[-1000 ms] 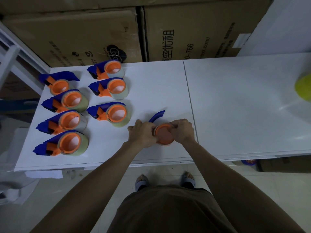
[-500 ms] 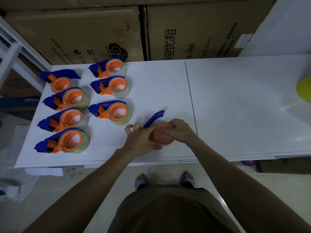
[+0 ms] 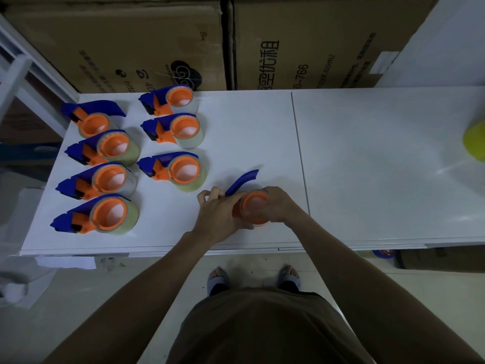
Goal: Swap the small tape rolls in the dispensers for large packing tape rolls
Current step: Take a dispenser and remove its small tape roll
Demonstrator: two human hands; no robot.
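Both hands [image 3: 223,214] gripping dispenser [image 3: 253,208] near table edge [image 3: 157,249], roll seemingly hidden

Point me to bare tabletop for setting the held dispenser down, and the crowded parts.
Free: the right panel between the seam and the yellow object; also the strip from the dispenser rows to the seam. Crowded: the left end, seven dispensers packed in two columns. Both hands hold the dispenser near the front edge.

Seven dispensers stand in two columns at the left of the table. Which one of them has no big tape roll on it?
The far dispenser in the left column. Its blue handle points right, and its orange hub looks nearly bare, while the other six carry thick clear rolls.
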